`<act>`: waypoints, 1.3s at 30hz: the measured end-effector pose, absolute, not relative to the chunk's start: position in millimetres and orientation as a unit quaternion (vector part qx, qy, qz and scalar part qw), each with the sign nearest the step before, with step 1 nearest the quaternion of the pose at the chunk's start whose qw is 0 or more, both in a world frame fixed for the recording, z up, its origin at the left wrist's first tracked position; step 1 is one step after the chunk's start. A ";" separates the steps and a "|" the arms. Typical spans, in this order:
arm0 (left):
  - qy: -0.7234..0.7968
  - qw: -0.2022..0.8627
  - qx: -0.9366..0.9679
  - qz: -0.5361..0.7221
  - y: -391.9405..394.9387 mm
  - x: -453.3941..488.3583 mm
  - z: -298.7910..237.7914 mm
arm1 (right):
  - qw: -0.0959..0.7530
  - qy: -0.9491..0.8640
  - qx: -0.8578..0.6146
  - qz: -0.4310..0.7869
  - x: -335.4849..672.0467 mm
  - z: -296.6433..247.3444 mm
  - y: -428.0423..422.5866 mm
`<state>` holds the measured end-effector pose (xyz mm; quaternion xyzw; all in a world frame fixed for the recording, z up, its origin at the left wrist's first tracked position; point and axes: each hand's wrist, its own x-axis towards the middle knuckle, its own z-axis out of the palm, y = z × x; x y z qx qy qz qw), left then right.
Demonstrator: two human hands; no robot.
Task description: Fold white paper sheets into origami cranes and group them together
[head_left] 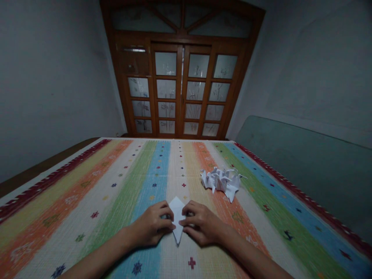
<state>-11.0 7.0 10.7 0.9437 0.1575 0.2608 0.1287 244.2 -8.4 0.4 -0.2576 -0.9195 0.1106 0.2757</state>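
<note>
A white sheet of paper folded into a kite shape [177, 217] lies on the striped cloth in front of me, its narrow point towards me. My left hand [155, 221] grips its left edge with thumb and fingertips. From the other side, the thumb and fingers of my right hand [202, 221] press on its right edge. Fingertips cover parts of both edges. Beyond my right hand sits a cluster of several white folded-paper cranes [222, 180], close together and overlapping.
A tablecloth [122, 201] with coloured stripes and small printed motifs covers the table. Along the right side stands a pale green panel [296, 166]. Wooden doors with glass panes [181, 91] close off the far end, between pale walls.
</note>
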 end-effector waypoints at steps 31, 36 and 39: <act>0.156 0.180 0.941 0.239 3.6 -16.0 26.1 | 0.304 -0.933 -0.168 0.098 229.9 -11.6 -21.0; 0.144 0.185 0.941 0.245 3.5 -16.8 22.8 | 0.269 -0.945 -0.164 0.092 230.0 -9.9 -20.6; 0.155 0.189 0.940 0.237 4.4 -18.8 20.6 | 0.262 -0.946 -0.167 0.091 229.1 -8.3 -22.7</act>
